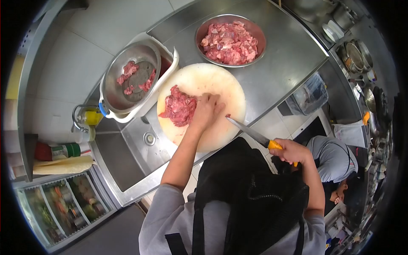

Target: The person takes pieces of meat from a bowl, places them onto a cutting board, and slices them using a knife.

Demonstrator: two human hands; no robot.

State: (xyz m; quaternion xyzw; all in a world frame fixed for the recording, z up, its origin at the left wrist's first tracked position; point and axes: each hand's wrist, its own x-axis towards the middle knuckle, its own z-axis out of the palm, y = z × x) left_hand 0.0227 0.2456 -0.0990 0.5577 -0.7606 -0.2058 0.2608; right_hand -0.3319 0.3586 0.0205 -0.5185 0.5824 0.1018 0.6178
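Observation:
My right hand is wrapped round the yellow handle of a knife, whose blade points up and left toward the board's right edge. A small dark red scrap lies by the blade's tip. My left hand rests on the round white cutting board, fingers apart and pointing right. It touches the right side of a heap of raw red meat. The fingertips are somewhat blurred, and I see nothing held in them.
Behind the board stands a steel bowl of cut meat. A steel basin with a few meat pieces sits in a white tub at left. The sink is front left. Another person is at the right.

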